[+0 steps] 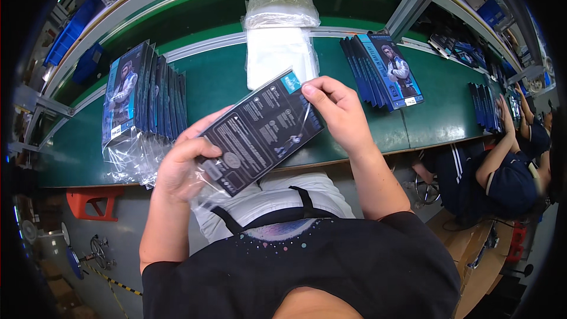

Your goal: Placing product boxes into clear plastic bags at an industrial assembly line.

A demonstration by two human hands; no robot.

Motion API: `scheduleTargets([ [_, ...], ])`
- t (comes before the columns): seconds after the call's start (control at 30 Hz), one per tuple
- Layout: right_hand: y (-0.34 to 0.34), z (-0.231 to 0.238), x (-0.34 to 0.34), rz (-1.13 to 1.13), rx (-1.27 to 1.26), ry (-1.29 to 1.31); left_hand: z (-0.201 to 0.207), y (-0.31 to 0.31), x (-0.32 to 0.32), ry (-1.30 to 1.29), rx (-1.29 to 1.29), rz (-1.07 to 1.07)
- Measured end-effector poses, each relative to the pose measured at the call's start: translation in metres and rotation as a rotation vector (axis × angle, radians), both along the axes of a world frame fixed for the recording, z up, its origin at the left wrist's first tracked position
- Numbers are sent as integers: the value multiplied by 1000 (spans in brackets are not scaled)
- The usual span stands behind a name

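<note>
Tilted above the table's near edge is a flat dark box in a clear plastic bag (254,133), its printed back facing up. My left hand (184,168) grips its lower left end, thumb on top, with loose bag film hanging below. At the upper right corner, my right hand (339,112) pinches the edge between thumb and fingers. Left of my hands, a row of similar bagged boxes (127,88) leans together, loose film bunched at their near ends. A fanned stack of blue and black boxes (396,77) lies to the right.
Beyond my hands, a pile of clear plastic bags (274,53) lies on the green table (218,62). A metal post (410,12) rises at the back right. Co-workers (502,165) sit along the right side. A red stool (93,204) stands below the table at left.
</note>
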State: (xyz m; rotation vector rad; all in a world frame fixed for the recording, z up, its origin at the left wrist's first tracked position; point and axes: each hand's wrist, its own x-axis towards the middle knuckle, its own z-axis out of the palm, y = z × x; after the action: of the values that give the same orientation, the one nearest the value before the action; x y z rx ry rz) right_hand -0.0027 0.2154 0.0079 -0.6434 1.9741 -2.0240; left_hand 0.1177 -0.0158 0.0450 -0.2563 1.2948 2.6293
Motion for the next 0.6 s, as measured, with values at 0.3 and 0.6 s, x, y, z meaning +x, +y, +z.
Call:
scheduleTargets([
  [0.3,2,-2,4,-122,-211,-57,82,-71,27,734,-1014,892],
  [0.6,17,5,4,-103,-133,-7,40,-84,-2,359,-2058,671],
])
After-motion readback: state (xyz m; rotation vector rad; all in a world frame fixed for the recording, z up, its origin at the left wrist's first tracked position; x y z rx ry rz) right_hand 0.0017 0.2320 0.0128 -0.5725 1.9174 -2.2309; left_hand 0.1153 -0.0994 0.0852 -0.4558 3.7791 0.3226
